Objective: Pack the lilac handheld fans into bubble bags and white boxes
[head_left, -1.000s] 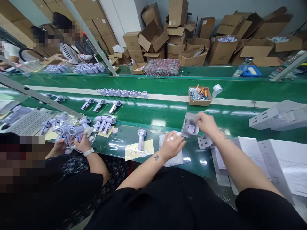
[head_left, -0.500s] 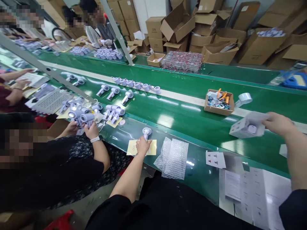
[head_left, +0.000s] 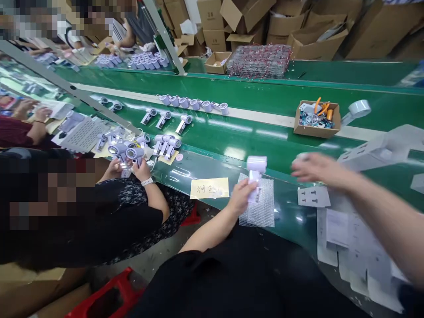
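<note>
My left hand (head_left: 243,196) is closed around the handle of a pale lilac handheld fan (head_left: 257,170), its round head up. The fan is over a stack of bubble wrap bags (head_left: 265,214) at the near edge of the bench. My right hand (head_left: 318,170), blurred by motion, stretches leftward with its fingers extended toward the fan, apart from it. A small whitish patch shows at its fingertips, too smeared to make out. Behind that wrist, a white box (head_left: 361,154) with printed small pictures lies on the green belt. A yellow handwritten card (head_left: 210,188) lies left of my left hand.
A carton of small parts (head_left: 314,131) stands on the belt beside another fan (head_left: 357,109). Several fans (head_left: 167,145) sit to the left, near a co-worker's hands (head_left: 141,170). A printed white card (head_left: 313,196) and paper sheets (head_left: 338,229) lie at the right.
My left hand has lifted the fan off the yellow card and moved right, over the bubble wrap bags. My right hand has let go of the white box and moved left. The view has shifted.
</note>
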### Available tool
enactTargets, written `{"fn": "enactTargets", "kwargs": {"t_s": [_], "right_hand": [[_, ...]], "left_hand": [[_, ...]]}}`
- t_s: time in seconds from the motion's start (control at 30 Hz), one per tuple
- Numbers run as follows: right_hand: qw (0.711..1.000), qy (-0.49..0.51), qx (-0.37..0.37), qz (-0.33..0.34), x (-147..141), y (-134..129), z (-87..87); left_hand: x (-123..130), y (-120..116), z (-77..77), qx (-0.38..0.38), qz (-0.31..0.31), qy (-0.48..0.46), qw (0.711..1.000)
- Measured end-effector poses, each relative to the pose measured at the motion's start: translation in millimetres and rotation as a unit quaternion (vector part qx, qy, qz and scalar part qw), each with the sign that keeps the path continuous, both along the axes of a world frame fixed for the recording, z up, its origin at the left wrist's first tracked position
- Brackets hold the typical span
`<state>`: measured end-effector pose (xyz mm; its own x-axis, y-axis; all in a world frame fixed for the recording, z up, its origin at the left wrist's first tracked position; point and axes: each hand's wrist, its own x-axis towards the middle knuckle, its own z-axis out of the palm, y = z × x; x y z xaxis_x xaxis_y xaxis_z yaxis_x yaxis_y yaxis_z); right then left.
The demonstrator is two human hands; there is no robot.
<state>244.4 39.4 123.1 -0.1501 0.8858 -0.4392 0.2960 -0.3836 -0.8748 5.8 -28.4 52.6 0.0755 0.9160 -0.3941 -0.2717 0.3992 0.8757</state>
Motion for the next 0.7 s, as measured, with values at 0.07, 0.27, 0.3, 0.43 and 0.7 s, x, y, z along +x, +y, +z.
{"fn": "enactTargets", "kwargs": {"t_s": [0.07, 0.27, 0.3, 0.43, 0.7], "right_hand": [[0.986, 0.143, -0.086, 0.015, -43.6, -29.3, -6.0], [0.916, 0.275, -0.055, -0.286, -53.1, -107.5, -39.7], [0.909, 0.267, -0.071, -0.313, -43.8, -118.2, -43.8], [0.894, 0.258, -0.171, -0.323, -18.0, -163.5, -55.7], [0.856, 0.344, -0.204, -0.329, -34.2, -212.9, -68.7]], "left_hand": [[16.0, -11.9, 2.6, 0.062, -0.111, -0.008, 0.992], [-1.8, -41.7, -52.8, 0.198, -0.447, 0.290, 0.823], [-5.8, -43.5, -64.0, 0.210, -0.482, 0.336, 0.781], [-7.9, -35.5, -87.2, 0.181, -0.509, 0.378, 0.752], [9.2, 0.8, -57.1, 0.148, -0.427, 0.320, 0.833]]}}
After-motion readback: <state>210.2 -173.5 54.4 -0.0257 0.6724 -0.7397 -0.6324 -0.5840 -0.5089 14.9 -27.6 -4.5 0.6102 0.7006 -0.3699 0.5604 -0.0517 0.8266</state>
